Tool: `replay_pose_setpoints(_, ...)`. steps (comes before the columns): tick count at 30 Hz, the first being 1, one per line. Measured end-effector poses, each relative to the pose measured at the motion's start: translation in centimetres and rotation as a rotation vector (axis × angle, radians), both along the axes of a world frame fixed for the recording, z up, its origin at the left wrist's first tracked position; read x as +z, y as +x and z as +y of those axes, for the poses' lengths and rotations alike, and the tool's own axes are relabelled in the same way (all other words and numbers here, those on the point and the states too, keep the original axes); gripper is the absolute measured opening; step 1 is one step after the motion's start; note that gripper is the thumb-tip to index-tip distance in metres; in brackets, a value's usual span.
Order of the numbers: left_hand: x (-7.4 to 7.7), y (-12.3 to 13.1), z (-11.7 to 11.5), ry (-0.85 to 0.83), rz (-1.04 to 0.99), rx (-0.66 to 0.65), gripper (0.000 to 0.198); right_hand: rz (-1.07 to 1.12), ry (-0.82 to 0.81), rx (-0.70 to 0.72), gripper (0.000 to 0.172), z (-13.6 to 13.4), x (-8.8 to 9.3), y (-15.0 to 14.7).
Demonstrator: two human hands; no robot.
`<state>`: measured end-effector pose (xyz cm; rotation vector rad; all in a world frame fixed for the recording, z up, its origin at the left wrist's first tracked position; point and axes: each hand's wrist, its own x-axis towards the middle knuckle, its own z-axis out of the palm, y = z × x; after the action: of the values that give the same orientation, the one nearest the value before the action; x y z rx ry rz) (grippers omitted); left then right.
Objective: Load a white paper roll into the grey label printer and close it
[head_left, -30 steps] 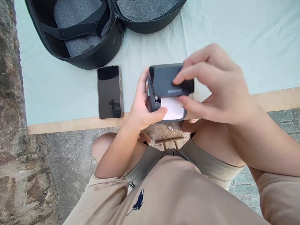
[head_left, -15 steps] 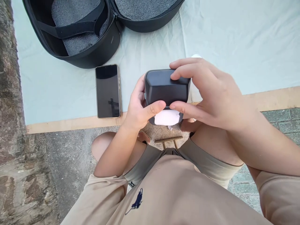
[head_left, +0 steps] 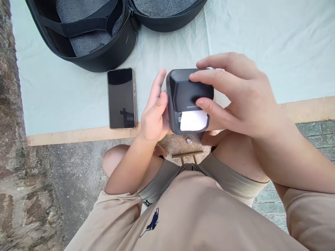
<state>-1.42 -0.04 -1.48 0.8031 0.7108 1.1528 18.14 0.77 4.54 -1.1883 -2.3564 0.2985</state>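
Dark-grey plastic label printer (head_left: pixel 183 91), lid pinched by the right hand (head_left: pixel 243 101), probably needs the open, flat-fingered left hand (head_left: pixel 154 115) bracing its side.

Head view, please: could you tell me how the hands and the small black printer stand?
Right hand gripping small black printer from above. Left hand open, flat against its left side. White paper showing at front. Phone beside it, apart.

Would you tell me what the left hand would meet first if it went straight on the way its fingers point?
Probably the open black case beyond the pale cloth; the left hand points away beside the label printer, though its height is unclear.
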Motion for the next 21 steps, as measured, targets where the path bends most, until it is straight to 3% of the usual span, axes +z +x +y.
replay_pose_setpoints(11, 0.1, -0.3, 0.6, -0.073, -0.053, 0.019, 0.034, -0.043, 0.029, -0.006, 0.041, 0.0, 0.2, 0.2)
replay_pose_setpoints(21, 1.7, 0.1, 0.5, -0.202, -0.102, 0.079, 0.037, -0.073, -0.013, 0.033, 0.051, -0.1, 0.5, 0.6)
